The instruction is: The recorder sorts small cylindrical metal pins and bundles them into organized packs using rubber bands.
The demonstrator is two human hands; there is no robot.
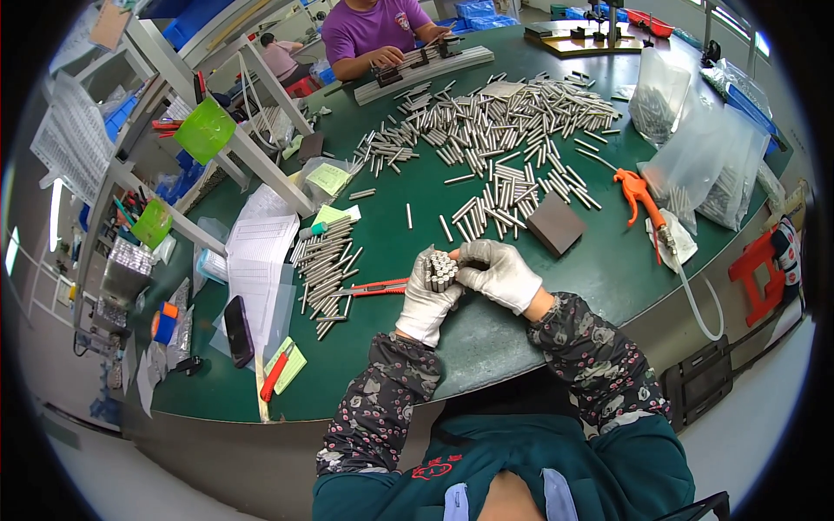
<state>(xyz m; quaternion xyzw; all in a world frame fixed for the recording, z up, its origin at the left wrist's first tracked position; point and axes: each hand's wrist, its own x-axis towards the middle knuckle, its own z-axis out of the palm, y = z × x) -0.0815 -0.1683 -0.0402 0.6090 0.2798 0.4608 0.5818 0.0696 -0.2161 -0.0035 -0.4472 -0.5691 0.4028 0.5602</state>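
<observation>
A bundle of short steel pins (441, 271) stands on end in my gloved left hand (424, 304), whose fingers wrap round it. My right hand (502, 276), also in a white glove, is closed in against the bundle's right side, with thumb and forefinger on the pins. Beyond my hands a big loose heap of steel pins (495, 130) spreads over the green table (382, 193). A smaller pile of pins (326, 265) lies left of my left hand, with red-handled pliers (375, 287) between them. A dark brown block (556, 224) sits beyond my right hand.
An orange air gun (638, 195) with a hose and plastic bags of pins (708, 161) are at the right. Papers (261, 230), a phone (237, 330) and a red cutter (276, 372) lie left. Across the table a person in purple (369, 35) handles a metal rail fixture (424, 74).
</observation>
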